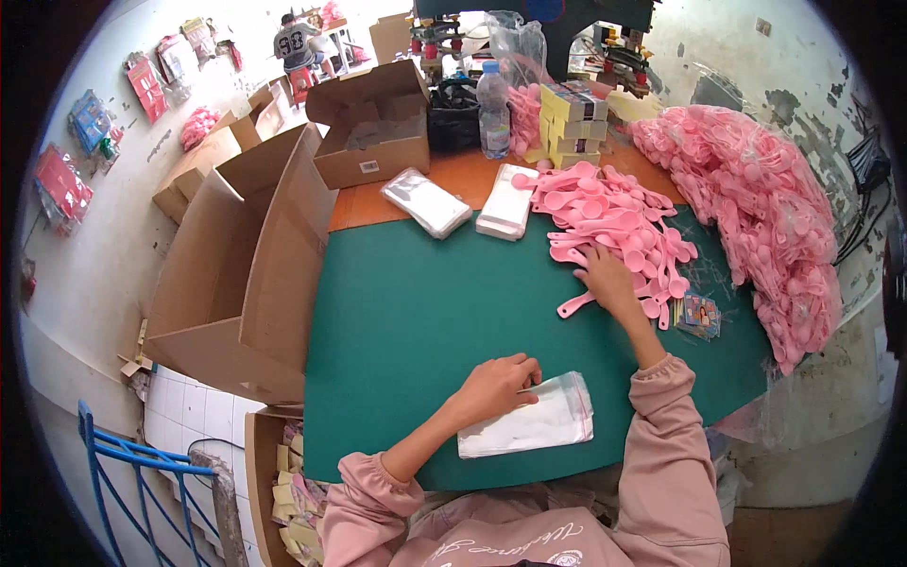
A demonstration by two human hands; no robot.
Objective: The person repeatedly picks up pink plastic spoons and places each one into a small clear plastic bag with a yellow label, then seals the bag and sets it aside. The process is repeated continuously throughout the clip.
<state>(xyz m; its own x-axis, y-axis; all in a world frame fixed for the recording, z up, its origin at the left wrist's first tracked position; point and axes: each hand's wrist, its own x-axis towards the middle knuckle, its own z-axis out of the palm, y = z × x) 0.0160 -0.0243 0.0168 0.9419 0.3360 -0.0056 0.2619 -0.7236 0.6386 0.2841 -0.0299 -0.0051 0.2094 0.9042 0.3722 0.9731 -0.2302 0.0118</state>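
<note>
In front of me a stack of clear-and-white plastic bags (557,430) lies on the green tabletop. My left hand (496,387) is closed at the stack's upper left edge, with curled fingers and the thumb pinching the top bag. Farther right, my right hand (609,281) reaches to the near-left side of a heap of pink plastic spoons (605,213). Its fingers close around a spoon there; the fingertips are partly hidden among the spoons. One pink spoon (574,304) lies just below that hand. Small picture cards (699,315) sit right of the heap.
Two more bag stacks (427,203) (505,200) lie toward the back. Behind stand a water bottle (492,111), yellow small boxes (573,123) and an open carton (370,165). A big carton (274,274) flanks the left edge; a bulging sack of spoons (756,198) covers the right.
</note>
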